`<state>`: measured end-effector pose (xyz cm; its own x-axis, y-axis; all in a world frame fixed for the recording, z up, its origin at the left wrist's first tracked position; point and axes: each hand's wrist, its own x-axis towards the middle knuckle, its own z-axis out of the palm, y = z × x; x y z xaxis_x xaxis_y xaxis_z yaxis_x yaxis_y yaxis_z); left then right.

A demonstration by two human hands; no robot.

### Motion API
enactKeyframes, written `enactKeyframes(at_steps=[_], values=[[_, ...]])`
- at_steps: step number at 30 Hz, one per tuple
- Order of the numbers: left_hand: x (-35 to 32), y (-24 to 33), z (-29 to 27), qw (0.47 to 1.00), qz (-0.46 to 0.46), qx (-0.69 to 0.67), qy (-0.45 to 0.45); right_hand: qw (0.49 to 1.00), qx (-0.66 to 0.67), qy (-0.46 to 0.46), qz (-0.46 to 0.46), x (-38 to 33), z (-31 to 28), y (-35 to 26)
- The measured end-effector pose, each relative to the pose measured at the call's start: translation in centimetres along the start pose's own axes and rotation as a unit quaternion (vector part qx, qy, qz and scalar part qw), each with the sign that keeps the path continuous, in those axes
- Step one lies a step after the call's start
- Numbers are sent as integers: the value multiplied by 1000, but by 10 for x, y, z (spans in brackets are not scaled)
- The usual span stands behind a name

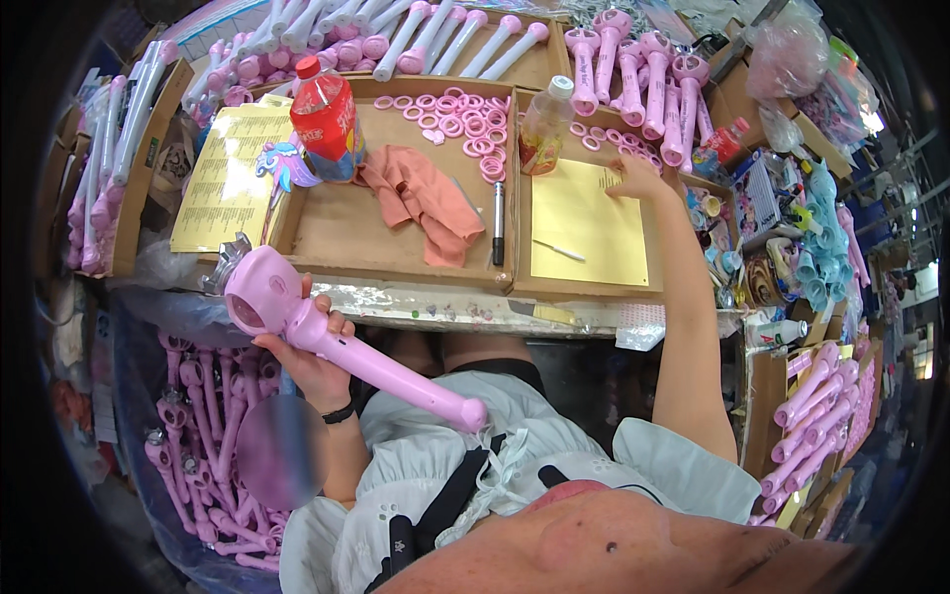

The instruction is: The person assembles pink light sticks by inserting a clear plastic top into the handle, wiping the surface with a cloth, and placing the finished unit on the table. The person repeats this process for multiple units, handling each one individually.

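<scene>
A pink plastic toy wand (391,371) is in my left hand (315,366), whose fingers wrap round its neck just below the hollow round head. Its long handle slants down to the right across my lap, and a silvery piece (230,259) shows at the head's far side. My right hand (638,180) reaches to the far edge of a yellow printed sheet (591,223), beside several small pink rings (614,137). Its thumb and fingers are apart, and I see nothing held in them.
Shallow cardboard trays (336,247) hold more rings, an orange cloth (426,203), a marker (498,226) and a red-labelled bottle (327,119). A half-full bottle (546,124) stands by the sheet. Pink wands fill a lined bin (139,436) at lower left; others lie at the back and right.
</scene>
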<state>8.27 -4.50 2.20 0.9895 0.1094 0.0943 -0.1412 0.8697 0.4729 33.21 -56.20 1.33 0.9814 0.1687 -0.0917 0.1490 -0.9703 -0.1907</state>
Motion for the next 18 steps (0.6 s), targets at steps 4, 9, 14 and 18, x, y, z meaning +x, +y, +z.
enactKeyframes(at_steps=[4, 9, 14, 18], values=[[0, -1, 5, 999, 11, -26, -18, 998, 41, -29, 39, 11, -2, 4], [3, -5, 5, 999, -2, -12, -33, 996, -83, 19, 32, -3, -4, -9], [3, -7, 4, 1000, -2, -7, -20, 975, -105, 193, -46, -30, 26, -12], [3, -8, 4, 1000, -4, -3, 6, 946, -87, 308, -57, -32, 52, -13]])
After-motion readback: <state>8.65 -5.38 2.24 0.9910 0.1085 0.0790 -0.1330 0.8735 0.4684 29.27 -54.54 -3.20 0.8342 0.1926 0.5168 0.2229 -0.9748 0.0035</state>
